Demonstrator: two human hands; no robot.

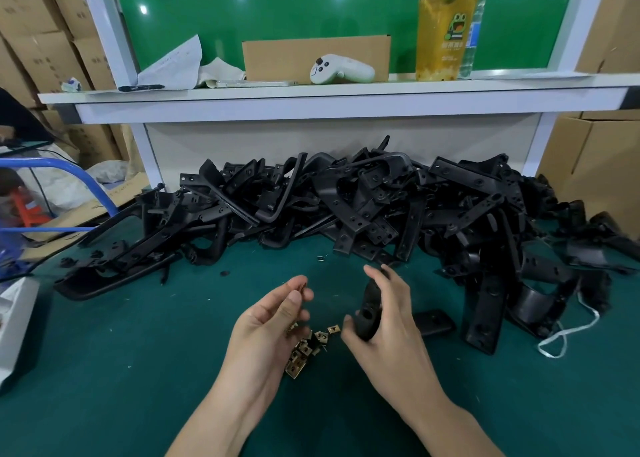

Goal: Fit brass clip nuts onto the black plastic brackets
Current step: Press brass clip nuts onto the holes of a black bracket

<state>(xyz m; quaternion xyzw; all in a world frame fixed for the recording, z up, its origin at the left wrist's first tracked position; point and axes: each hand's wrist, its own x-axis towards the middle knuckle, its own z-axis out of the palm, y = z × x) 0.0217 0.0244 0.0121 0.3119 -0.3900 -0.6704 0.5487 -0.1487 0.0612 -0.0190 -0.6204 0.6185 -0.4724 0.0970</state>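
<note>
My right hand (384, 321) grips a short black plastic bracket (367, 313) held upright above the green mat, thumb on its lower end. My left hand (273, 321) is raised beside it and pinches a small brass clip nut (304, 286) between thumb and fingertips. The two hands are a short gap apart. A small heap of brass clip nuts (306, 349) lies on the mat between and below the hands, partly hidden by my left palm.
A large pile of black brackets (346, 207) fills the back of the green mat (138, 370) and runs down the right side. One bracket piece (434, 321) lies just right of my right hand. A white string (568, 335) lies at the right. A shelf (346, 93) above holds a drink cup.
</note>
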